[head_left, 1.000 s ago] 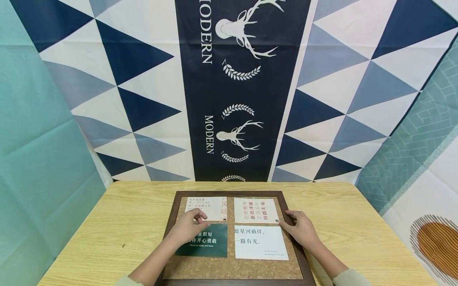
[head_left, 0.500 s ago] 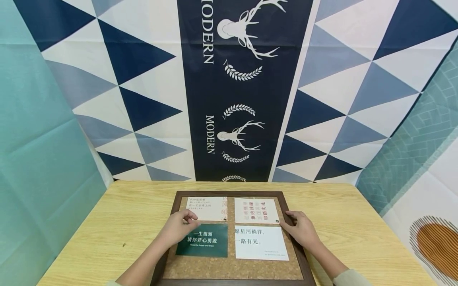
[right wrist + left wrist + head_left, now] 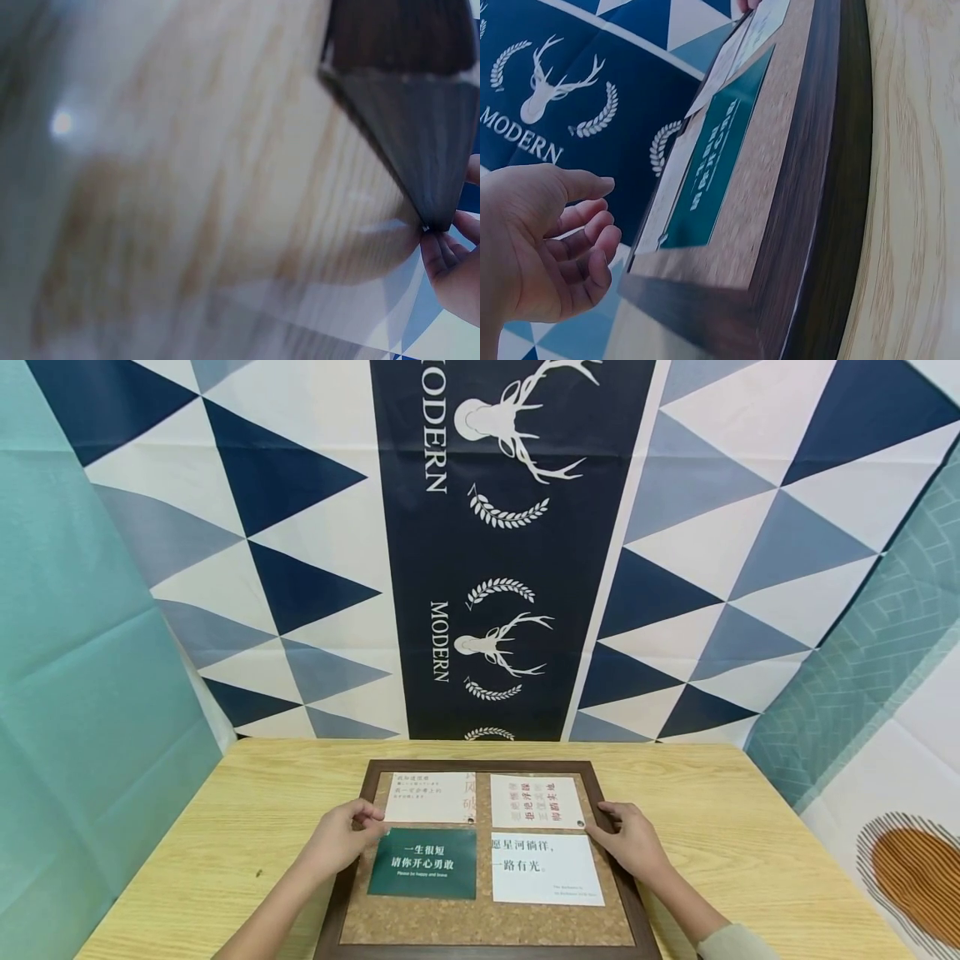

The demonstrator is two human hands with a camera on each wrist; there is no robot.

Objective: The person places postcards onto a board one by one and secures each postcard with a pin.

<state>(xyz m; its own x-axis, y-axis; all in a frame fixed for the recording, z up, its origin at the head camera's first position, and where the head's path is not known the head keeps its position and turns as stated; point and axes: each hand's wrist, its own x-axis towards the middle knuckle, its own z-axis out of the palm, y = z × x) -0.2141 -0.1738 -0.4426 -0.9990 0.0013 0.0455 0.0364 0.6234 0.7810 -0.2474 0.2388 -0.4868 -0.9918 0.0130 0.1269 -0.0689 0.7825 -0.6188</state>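
A cork board point(image 3: 420, 927) in a dark wooden frame carries two cream cards, the left card point(image 3: 427, 808) and the right card point(image 3: 517, 814), each with a small round pin at its lower right corner. Below them are a green card point(image 3: 423, 877) and a white card point(image 3: 546, 881). A small pin point(image 3: 661, 238) shows at the green card's corner in the left wrist view. My left hand point(image 3: 347, 839) is by that corner, over the frame's left side, fingers loosely curled and holding nothing. My right hand point(image 3: 630, 842) grips the frame's right side, thumb on the inner side.
The board lies on a light wooden table point(image 3: 225, 843). Behind it hangs a patterned cloth point(image 3: 480, 693) with triangles and deer heads. A teal cloth point(image 3: 97, 677) covers the left side; another patterned cloth point(image 3: 892, 710) hangs at the right.
My left hand has moved left, off the green card towards the frame's left side, uncovering the card's printing. My right hand keeps its grip on the frame.
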